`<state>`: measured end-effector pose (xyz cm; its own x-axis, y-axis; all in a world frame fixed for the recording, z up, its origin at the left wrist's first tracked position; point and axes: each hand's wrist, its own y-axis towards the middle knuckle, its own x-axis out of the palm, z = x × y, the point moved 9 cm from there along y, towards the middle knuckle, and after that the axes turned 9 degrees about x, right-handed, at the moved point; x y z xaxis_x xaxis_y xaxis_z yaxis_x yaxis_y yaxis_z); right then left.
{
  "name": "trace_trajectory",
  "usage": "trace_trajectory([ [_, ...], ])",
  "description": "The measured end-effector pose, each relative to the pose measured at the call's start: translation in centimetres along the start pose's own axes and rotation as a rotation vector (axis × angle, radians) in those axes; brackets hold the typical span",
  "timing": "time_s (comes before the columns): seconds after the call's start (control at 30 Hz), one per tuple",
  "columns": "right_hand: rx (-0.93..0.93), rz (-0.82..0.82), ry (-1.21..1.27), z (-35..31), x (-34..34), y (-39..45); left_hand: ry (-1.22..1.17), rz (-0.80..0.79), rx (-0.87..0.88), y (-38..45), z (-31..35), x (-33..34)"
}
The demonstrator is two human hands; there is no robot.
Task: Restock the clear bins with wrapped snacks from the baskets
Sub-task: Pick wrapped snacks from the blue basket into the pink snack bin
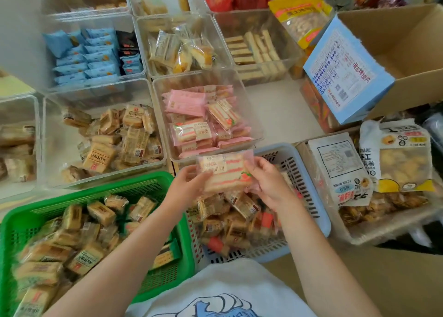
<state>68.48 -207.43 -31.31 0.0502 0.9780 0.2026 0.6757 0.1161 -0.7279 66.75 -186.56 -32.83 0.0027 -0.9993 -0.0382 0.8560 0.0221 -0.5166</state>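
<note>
Head view: clear bins (249, 125) crowd pale floor (282, 110).

Glossy clear plastic bins (249, 115), perforated plastic baskets (182, 220), matt cardboard box (407, 43)

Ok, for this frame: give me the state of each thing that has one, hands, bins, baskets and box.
left hand: grips the pink snack packet
right hand: grips the same packet
pink snack packet: held above the blue basket
pink-snack bin: partly filled
green basket: holds brown wrapped cakes
blue basket: holds mixed wrapped snacks
cardboard box: open
</note>
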Motion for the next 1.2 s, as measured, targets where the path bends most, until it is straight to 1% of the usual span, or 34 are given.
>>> trace_trajectory([
  [0.03, 0.007, -0.044, 0.046, -0.3, 0.9, 0.1, -0.097, 0.004, -0.018, 0.1, 0.3, -0.2],
  [0.07, 0.013, -0.09, 0.039, -0.5, 1.7, 0.4, -0.19, 0.005, -0.024, 0.2, 0.7, -0.6],
  [0.13, 0.02, -0.187, -0.086, -0.7, 3.5, 0.7, -0.307, 0.016, 0.001, 0.6, 1.4, -1.9],
  [0.23, 0.063, -0.271, -0.258, -0.5, 5.2, 1.4, -0.292, 0.02, 0.035, 1.1, 2.1, -4.3],
  [0.3, 0.085, -0.269, -0.323, -0.5, 6.0, 1.8, -0.234, -0.021, 0.056, 1.1, 2.6, -5.2],
  [0.37, 0.084, -0.232, -0.389, -0.8, 6.5, 2.3, -0.184, -0.008, 0.078, 1.1, 3.1, -5.8],
  [0.43, 0.074, -0.186, -0.396, -1.5, 6.7, 2.8, -0.044, 0.132, 0.147, 1.3, 3.5, -7.3],
  [0.5, 0.053, -0.114, -0.342, -2.9, 6.4, 3.6, 0.24, 0.27, 0.269, 1.6, 3.9, -8.9],
  [0.53, 0.042, -0.059, -0.296, -3.7, 6.1, 4.2, 0.409, 0.281, 0.327, 1.7, 4.0, -9.1],
  [0.57, 0.033, 0.006, -0.232, -4.6, 5.7, 4.8, 0.569, 0.255, 0.365, 1.9, 3.7, -9.0],
  [0.6, 0.012, 0.061, -0.168, -5.6, 5.5, 5.5, 0.706, 0.199, 0.37, 2.1, 3.0, -8.5],
  [0.63, -0.016, 0.082, -0.112, -6.7, 5.6, 6.1, 0.818, 0.136, 0.355, 2.3, 2.1, -8.0],
  [0.7, -0.067, 0.037, -0.034, -8.8, 7.0, 7.6, 0.962, 0.047, 0.317, 2.7, 0.4, -7.2],
  [0.73, -0.07, 0.011, -0.03, -9.5, 7.9, 8.2, 0.994, 0.031, 0.311, 2.8, -0.1, -7.0],
  [0.77, -0.054, 0.014, -0.068, -9.7, 8.5, 8.7, 1.009, 0.027, 0.31, 2.8, -0.3, -6.9],
  [0.83, 0.005, 0.076, -0.191, -9.1, 8.6, 9.6, 1.033, 0.034, 0.31, 2.8, -0.4, -6.9],
  [0.9, 0.044, 0.117, -0.254, -8.0, 8.0, 9.9, 1.047, 0.034, 0.312, 2.7, -0.4, -6.9],
  [0.97, 0.029, 0.117, -0.304, -7.3, 7.6, 9.5, 1.038, 0.031, 0.313, 2.6, -0.5, -6.9],
  [1.07, -0.014, 0.11, -0.442, -6.0, 7.2, 7.4, 0.995, 0.027, 0.312, 2.5, -0.4, -6.9],
  [1.13, -0.029, 0.108, -0.636, -3.9, 7.1, 6.2, 0.885, 0.08, 0.35, 2.0, 0.4, -7.0],
  [1.2, -0.091, 0.091, -0.947, -1.2, 7.5, 5.5, 0.74, 0.2, 0.417, 1.0, 1.4, -7.5],
])
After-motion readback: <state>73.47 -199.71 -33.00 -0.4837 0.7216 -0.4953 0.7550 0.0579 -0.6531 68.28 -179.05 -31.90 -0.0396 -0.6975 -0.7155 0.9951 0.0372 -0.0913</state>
